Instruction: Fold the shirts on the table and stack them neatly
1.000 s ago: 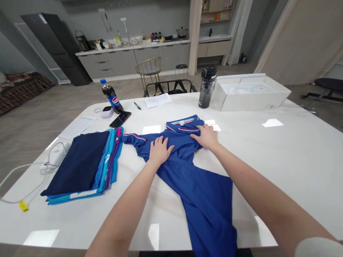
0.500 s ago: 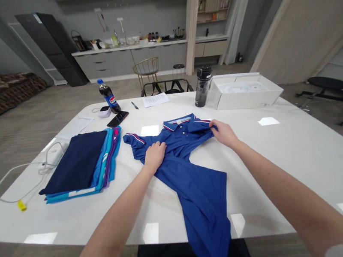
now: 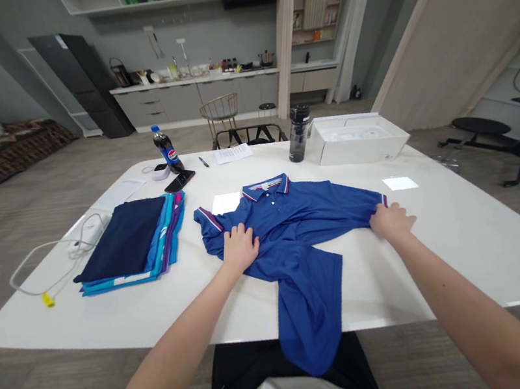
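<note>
A blue polo shirt (image 3: 297, 215) with a red-and-white striped collar lies across the white table (image 3: 452, 256), its lower part bunched and hanging over the near edge. My left hand (image 3: 240, 248) rests on the shirt's left side below the sleeve, fingers extended over the cloth. At the far right, my right hand (image 3: 391, 221) pinches the end of the other sleeve, which is drawn out sideways. Part of that cuff is hidden behind the fingers. Folds run across the chest and the middle of the shirt.
To the left lies a stack of folded clothes (image 3: 123, 239), navy on top, beside a white cable (image 3: 33, 294). Farther back are a cola bottle (image 3: 167, 150), a phone (image 3: 179, 181), a pen (image 3: 204, 162), papers (image 3: 234, 153), a dark tumbler (image 3: 298, 134) and a white box (image 3: 356, 146).
My right hand has moved right and toward me, pulling the sleeve out to full length. My left hand stays on the shirt. The camera view has shifted slightly.
</note>
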